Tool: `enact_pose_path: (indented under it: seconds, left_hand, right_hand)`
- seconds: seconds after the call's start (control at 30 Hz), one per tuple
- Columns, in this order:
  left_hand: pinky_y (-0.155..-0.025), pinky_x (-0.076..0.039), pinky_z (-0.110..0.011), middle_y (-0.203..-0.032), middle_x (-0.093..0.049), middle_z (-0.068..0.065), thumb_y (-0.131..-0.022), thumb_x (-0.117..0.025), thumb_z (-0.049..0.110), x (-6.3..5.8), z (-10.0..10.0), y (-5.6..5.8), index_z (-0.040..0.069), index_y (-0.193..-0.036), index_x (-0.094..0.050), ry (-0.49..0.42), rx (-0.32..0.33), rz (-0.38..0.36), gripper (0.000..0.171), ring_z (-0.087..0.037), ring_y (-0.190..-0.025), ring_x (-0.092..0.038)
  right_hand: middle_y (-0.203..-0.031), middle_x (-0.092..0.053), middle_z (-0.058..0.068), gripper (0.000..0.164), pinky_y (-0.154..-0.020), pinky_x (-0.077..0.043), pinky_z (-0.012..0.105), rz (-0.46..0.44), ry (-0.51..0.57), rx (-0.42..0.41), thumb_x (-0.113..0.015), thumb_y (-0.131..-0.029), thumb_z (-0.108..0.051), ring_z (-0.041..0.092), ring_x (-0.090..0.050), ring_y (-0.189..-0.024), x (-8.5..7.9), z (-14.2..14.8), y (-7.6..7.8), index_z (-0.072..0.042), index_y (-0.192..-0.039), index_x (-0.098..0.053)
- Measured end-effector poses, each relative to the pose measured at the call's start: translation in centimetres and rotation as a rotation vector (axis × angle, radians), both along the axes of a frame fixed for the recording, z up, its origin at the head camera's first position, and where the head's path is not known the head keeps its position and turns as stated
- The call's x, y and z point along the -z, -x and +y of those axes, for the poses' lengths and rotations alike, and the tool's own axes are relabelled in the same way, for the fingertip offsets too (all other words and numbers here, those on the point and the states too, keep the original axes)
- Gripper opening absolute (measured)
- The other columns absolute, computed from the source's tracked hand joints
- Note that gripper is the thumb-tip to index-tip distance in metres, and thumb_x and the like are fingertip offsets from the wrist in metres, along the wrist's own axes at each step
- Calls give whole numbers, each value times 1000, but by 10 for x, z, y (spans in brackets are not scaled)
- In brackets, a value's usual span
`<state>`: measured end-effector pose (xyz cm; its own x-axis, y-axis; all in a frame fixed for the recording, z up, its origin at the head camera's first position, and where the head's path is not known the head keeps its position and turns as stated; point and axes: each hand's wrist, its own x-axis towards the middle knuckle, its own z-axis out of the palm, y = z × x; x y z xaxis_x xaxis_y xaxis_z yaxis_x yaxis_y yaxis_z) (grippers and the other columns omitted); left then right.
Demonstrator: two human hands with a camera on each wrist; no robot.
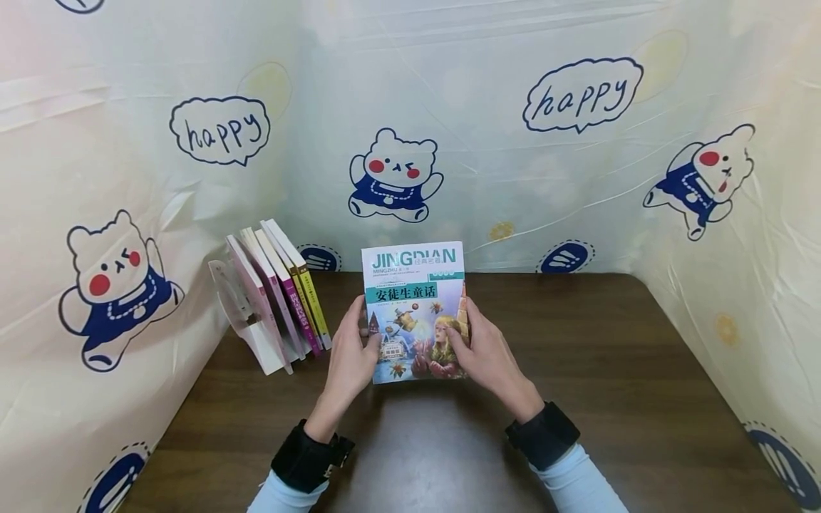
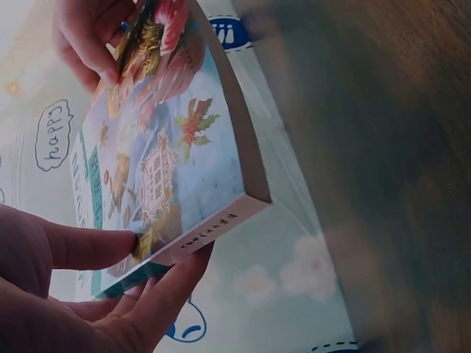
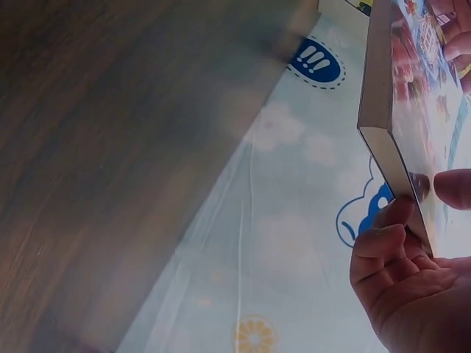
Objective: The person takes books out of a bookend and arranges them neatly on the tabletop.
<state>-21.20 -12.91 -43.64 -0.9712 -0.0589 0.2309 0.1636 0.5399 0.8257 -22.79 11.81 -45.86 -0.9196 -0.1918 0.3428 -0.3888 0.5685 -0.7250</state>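
Note:
A paperback book with a teal-and-white title band and an illustrated cover is held up in front of the person, cover facing the head camera. The left hand grips its left side, thumb on the cover and fingers behind. On the opposite side the right hand holds it the same way, thumb over the pictured figure. In the left wrist view the book's spine lies by the left fingers. The right wrist view shows the page edges, with the right fingers curled behind the back cover.
Several books stand leaning in a row at the back left of the dark wooden table, beside a white bookend-like piece. A pale curtain printed with bears and the word "happy" surrounds the table's back and sides.

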Motion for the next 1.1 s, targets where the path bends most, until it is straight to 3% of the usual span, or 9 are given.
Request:
enact_pose_path:
  seconds: [0.37,0.6,0.83,1.1]
  left_hand:
    - [-83,-61,-54,-137,-61,-19,-96,-65,-7,9,7,4,16,-161,-32,-22,-3,-20,77,-35,-107,-67]
    - [-85,-62,-58,-142,-60,-21,-96,-65,-9,14,11,4,25,-162,-29,-21,-1,11,83,-37,-110,-69]
    - [-85,-61,-57,-153,-54,-23,-98,-61,-8,16,13,2,20,-160,-36,22,39,34,73,-39,-110,-68]
    - [-89,-60,-58,-148,-60,-24,-97,-65,-4,18,17,3,17,-156,-43,62,48,19,66,-39,-115,-67]
  right_hand:
    - [-131,-65,14,67,-90,-64,51,-61,-21,9,-65,-102,-27,24,-68,-101,0,5,0,-18,-159,-33]
    - [-136,-64,16,68,-97,-60,54,-87,-11,30,-66,-102,-25,26,-68,-109,0,4,-1,-17,-160,-31]
    - [-143,-60,17,71,-103,-56,57,-140,-4,62,-65,-102,-27,28,-64,-115,-2,4,-2,-14,-161,-29]
    - [-131,-64,15,68,-88,-63,51,-192,5,83,-65,-101,-28,26,-67,-103,-1,5,-2,-15,-159,-31]
